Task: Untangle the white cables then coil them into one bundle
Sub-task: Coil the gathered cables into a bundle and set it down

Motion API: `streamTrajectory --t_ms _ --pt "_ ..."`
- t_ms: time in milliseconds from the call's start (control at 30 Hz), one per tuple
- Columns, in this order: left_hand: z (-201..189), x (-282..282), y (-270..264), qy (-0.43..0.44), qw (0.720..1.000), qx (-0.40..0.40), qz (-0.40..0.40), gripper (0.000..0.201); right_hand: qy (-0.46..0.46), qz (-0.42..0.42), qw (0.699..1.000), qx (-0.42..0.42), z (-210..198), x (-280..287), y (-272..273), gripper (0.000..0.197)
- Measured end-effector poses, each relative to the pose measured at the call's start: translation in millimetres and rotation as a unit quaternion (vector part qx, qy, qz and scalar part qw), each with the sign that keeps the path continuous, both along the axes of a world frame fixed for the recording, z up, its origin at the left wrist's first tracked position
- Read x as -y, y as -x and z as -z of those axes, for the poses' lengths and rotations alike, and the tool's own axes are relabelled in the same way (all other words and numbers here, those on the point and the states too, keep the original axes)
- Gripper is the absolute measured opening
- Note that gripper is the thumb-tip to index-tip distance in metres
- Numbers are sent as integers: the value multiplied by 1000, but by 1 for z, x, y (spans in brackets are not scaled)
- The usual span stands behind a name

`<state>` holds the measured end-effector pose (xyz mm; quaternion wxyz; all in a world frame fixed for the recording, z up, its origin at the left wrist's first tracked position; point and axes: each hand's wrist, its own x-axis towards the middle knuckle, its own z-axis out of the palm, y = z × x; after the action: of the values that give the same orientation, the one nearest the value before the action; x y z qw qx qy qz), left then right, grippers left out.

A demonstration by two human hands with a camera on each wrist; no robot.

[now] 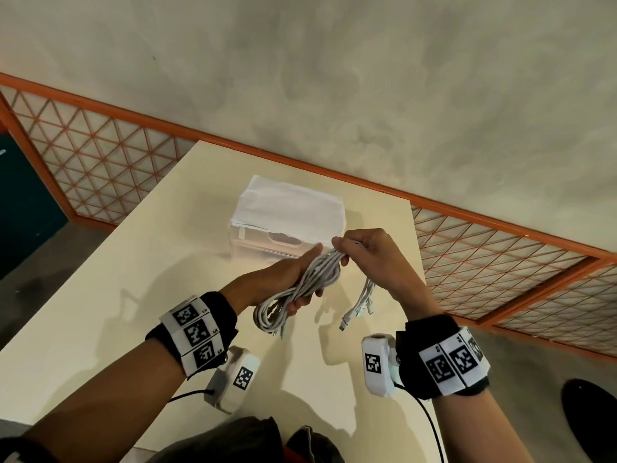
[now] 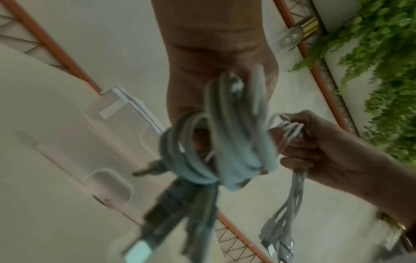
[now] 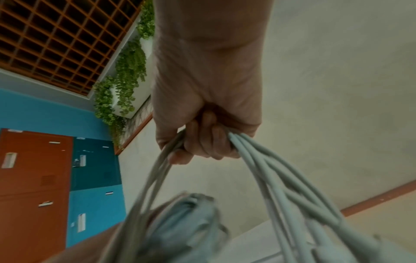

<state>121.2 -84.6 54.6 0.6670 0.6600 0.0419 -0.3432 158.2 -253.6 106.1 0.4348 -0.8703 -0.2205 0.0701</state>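
A bundle of white cables [image 1: 302, 289] hangs in the air above the cream table [image 1: 100, 312], wound into loops with several turns wrapped across its middle. My left hand [image 1: 293, 279] grips the bundle [image 2: 227, 135] around its middle, thumb below. My right hand [image 1: 364, 252] pinches the loose cable ends [image 3: 254, 156] just right of the bundle. Their plugs [image 1: 355, 310] dangle below that hand, also in the left wrist view [image 2: 279, 236]. More plugs [image 2: 157, 231] hang from the bundle's lower loop.
A clear plastic box with a white top [image 1: 287, 222] stands on the table behind my hands. An orange lattice railing [image 1: 500, 262] runs along the table's far side. Wrist cameras [image 1: 379, 365] hang under both wrists.
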Motion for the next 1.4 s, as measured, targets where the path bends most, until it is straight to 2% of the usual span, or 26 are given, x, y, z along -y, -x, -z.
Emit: streamTrajectory --t_ms 67,133,167,267,333,400,500,567,767,833,933,1067,1167,1267,1400 --pt "1 3 3 -50 998 32 6 47 -3 -8 1000 5 1 -7 0 39" --pt "2 4 2 -80 995 62 4 43 -18 2 1000 1 4 -10 -1 39" --pt "1 4 2 -88 994 70 -5 50 -32 14 999 -7 6 -10 -2 38" --pt "1 3 -1 -72 995 61 -28 92 -63 49 996 -31 13 -7 -6 37" --pt "0 2 1 -52 998 45 -16 103 -52 58 996 -32 17 -8 -7 36" --pt "0 3 3 -60 996 60 12 96 -44 71 996 -28 20 -10 -8 35" --pt "2 7 7 -93 988 117 28 56 -49 84 995 -27 21 -13 -10 35" --pt "4 8 7 -88 987 134 13 42 -50 83 995 -25 21 -13 -10 35" --pt "7 6 5 -18 995 88 -51 39 -119 94 986 -68 27 1 -6 41" --pt "6 5 3 21 991 87 -102 40 -144 81 985 -43 35 6 -1 40" --pt "2 9 -6 50 971 114 -203 41 -157 87 983 24 53 -5 12 28" --pt "2 17 -11 52 940 184 -284 41 -172 106 979 27 63 -24 23 25" --pt "2 16 -10 49 927 219 -300 43 -197 103 975 15 61 -33 30 26" --pt "-1 16 -8 44 928 232 -288 47 -179 122 976 35 66 -38 30 32" --pt "2 16 -4 62 933 217 -281 37 -155 135 978 26 72 -35 25 27"
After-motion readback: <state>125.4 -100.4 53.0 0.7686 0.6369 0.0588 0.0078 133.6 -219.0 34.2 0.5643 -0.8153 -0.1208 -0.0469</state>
